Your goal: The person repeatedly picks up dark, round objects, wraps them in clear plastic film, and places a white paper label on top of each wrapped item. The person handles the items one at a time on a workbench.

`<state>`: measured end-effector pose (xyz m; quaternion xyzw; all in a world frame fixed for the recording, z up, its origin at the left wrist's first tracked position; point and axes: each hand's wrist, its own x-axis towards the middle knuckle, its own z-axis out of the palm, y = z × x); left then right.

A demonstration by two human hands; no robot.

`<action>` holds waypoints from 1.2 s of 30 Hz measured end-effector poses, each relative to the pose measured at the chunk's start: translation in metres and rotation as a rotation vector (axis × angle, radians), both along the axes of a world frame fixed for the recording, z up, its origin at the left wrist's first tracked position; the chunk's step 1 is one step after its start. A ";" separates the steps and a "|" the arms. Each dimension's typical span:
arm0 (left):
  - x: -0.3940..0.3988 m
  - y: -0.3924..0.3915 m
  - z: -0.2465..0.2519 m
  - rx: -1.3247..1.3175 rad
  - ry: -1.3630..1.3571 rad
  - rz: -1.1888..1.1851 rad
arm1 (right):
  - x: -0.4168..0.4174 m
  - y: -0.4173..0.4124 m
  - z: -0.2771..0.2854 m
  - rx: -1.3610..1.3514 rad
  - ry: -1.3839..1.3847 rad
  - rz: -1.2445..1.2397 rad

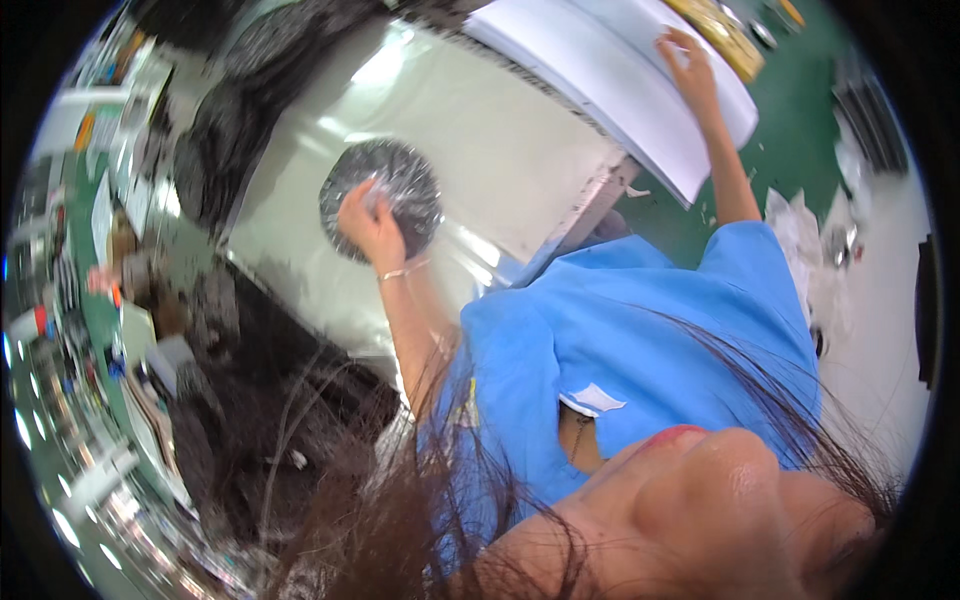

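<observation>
My left hand [373, 225], with a bracelet at its wrist, is on a dark round bundle [416, 180] wrapped in clear plastic film. Its fingers and thumb close on film near the middle of the bundle. Underneath lies a wide, shiny, pale surface [495, 127] that looks covered with plastic sheeting. At the upper right my right hand [691, 75] rests over a curved stack of large white sheets [592, 82]. Its fingers are slightly bent and spread, and I see nothing held between them.
Dark, crumpled bundles [232, 142] line the pale surface's far left side. More dark material [300, 420] lies to my left. Beyond the sheets is a yellow plastic-wrapped pack [724, 37]. White scraps [791, 225] lie on the right by the green floor [795, 127].
</observation>
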<state>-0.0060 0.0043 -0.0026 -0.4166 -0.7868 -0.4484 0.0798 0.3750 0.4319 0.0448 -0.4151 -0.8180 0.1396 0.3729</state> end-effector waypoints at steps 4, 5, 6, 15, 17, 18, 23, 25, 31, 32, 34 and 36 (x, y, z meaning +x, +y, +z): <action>0.001 0.000 -0.005 -0.091 -0.071 0.009 | 0.132 0.052 -0.013 -0.122 -0.644 -0.562; 0.001 0.000 -0.005 -0.095 -0.092 0.017 | 0.137 0.043 -0.007 -0.287 -0.660 -0.555; 0.002 0.000 -0.003 -0.096 -0.088 0.014 | 0.144 0.040 -0.011 -0.289 -0.652 -0.487; 0.000 -0.003 -0.003 -0.092 -0.100 0.013 | 0.106 -0.083 0.054 -1.279 0.036 0.568; 0.000 -0.001 -0.005 -0.085 -0.132 0.016 | 0.129 -0.065 -0.006 -0.861 0.078 0.325; -0.002 -0.001 -0.005 -0.074 -0.141 0.003 | 0.127 -0.064 -0.008 -0.520 0.002 0.173; -0.001 -0.002 -0.003 -0.109 -0.069 0.010 | 0.133 -0.057 -0.035 0.380 -0.353 -0.140; -0.001 -0.002 -0.005 -0.104 -0.072 0.019 | 0.136 -0.052 -0.043 0.488 -0.372 -0.095; 0.001 -0.003 -0.001 -0.115 -0.107 0.032 | 0.129 -0.051 -0.044 0.373 -0.226 -0.105; 0.001 -0.003 0.000 -0.120 -0.108 0.027 | 0.128 -0.052 -0.044 0.285 -0.152 -0.132; 0.003 -0.002 0.003 -0.121 -0.116 0.027 | 0.133 -0.042 -0.034 0.093 -0.020 -0.071; 0.006 0.000 0.005 -0.119 -0.121 0.035 | 0.141 -0.027 -0.032 -0.071 0.027 -0.006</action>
